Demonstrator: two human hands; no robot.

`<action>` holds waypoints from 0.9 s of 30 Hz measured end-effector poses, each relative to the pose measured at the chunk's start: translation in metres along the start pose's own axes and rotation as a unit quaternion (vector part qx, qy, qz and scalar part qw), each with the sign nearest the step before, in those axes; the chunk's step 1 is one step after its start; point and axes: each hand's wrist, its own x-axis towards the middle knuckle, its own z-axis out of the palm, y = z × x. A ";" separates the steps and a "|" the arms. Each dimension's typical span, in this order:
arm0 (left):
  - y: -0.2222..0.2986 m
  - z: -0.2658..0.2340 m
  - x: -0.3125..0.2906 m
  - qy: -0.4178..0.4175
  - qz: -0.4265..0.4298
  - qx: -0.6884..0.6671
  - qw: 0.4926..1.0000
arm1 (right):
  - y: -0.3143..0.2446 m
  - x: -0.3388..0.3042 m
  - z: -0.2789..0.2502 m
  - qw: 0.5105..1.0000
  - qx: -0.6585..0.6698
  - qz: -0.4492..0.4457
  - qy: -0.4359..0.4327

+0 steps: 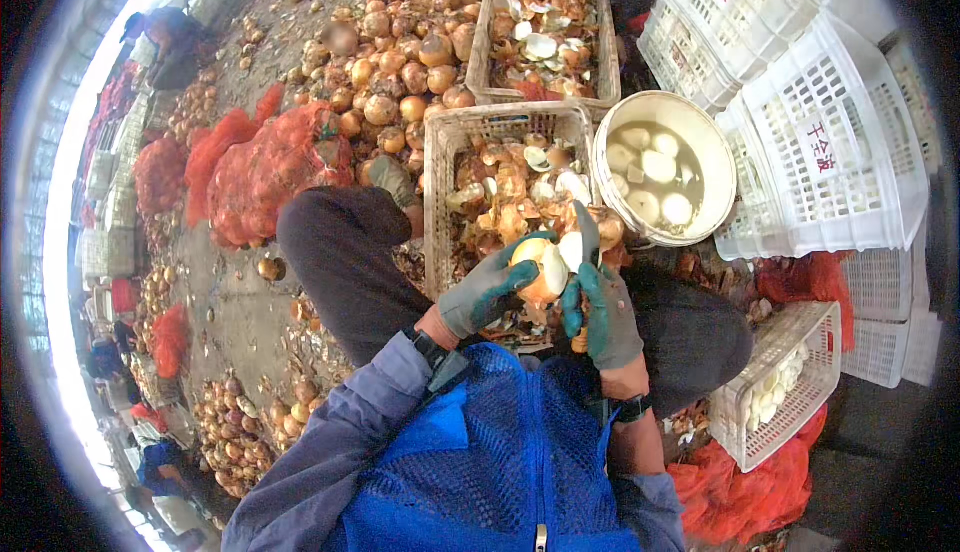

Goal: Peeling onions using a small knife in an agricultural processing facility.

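Observation:
My left hand [482, 290], in a grey and teal glove, is closed around a partly peeled onion [538, 264]. The onion shows yellow skin with a pale peeled patch on its right side. My right hand [612, 320], gloved alike, grips a knife [587, 232] whose grey blade points away from me beside the onion. A white piece of onion layer [570, 250] sits between the blade and the onion. Both hands are above the near end of a plastic crate [434, 202] filled with brown skins and pale onion scraps.
Right of the crate, a white bucket [727, 174] holds peeled onions in cloudy water. Another scrap-filled crate [484, 32] stands beyond. Unpeeled onions [400, 77] and red mesh sacks [270, 177] lie left. Stacked white crates [830, 152] rise right; a low crate [735, 432] holds peeled pieces.

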 end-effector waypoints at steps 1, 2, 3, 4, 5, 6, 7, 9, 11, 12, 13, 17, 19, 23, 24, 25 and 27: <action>0.003 0.001 0.000 0.000 -0.002 -0.001 1.000 | 0.001 0.000 0.000 1.000 0.020 -0.017 0.016; 0.005 0.003 -0.001 0.014 -0.016 0.028 0.999 | 0.001 0.001 -0.001 1.000 0.020 -0.016 0.017; 0.007 0.003 -0.002 0.028 -0.029 0.058 0.998 | 0.002 0.003 -0.002 0.999 0.012 -0.021 0.024; 0.005 0.002 -0.001 0.029 -0.030 0.057 0.998 | 0.002 0.004 -0.004 0.999 0.003 -0.026 0.030; 0.003 0.001 0.000 0.030 -0.024 0.050 0.998 | 0.002 0.003 -0.005 0.999 0.003 -0.025 0.030; 0.005 0.003 0.000 0.032 -0.017 0.043 0.998 | 0.002 0.002 -0.006 0.999 0.001 -0.036 0.028; 0.008 0.004 0.000 0.033 -0.018 0.043 0.998 | 0.000 0.001 -0.006 0.999 0.000 -0.047 0.026; 0.016 0.008 -0.001 0.061 -0.089 -0.013 0.994 | -0.005 -0.002 0.001 0.999 0.019 -0.026 0.020; -0.007 -0.005 0.001 0.058 -0.051 -0.074 0.994 | -0.005 -0.003 0.004 0.999 0.037 -0.006 0.013; -0.008 -0.001 0.003 0.053 -0.014 -0.136 0.989 | -0.003 -0.003 0.003 1.000 0.013 -0.001 -0.005; -0.008 0.001 0.002 0.054 -0.015 -0.138 0.989 | -0.001 -0.003 0.002 1.000 -0.010 0.004 -0.022; -0.014 -0.013 -0.008 0.049 -0.025 0.082 0.995 | -0.002 -0.001 0.004 0.993 -0.095 0.013 -0.064; -0.017 -0.019 -0.011 0.026 0.013 0.337 0.941 | -0.017 -0.006 0.012 0.985 -0.146 0.054 -0.073; -0.027 -0.012 -0.002 0.087 -0.043 0.134 0.986 | -0.014 -0.007 0.014 0.994 -0.098 0.016 -0.055; -0.029 -0.009 0.000 0.093 -0.051 -0.115 0.988 | -0.022 -0.007 0.014 0.997 -0.061 0.022 -0.052; -0.027 -0.009 0.000 0.094 -0.052 -0.115 0.988 | -0.027 -0.006 0.013 0.998 -0.025 0.028 -0.049; -0.023 -0.012 0.001 0.072 -0.050 -0.135 0.987 | -0.025 0.001 0.009 0.999 -0.010 0.002 -0.031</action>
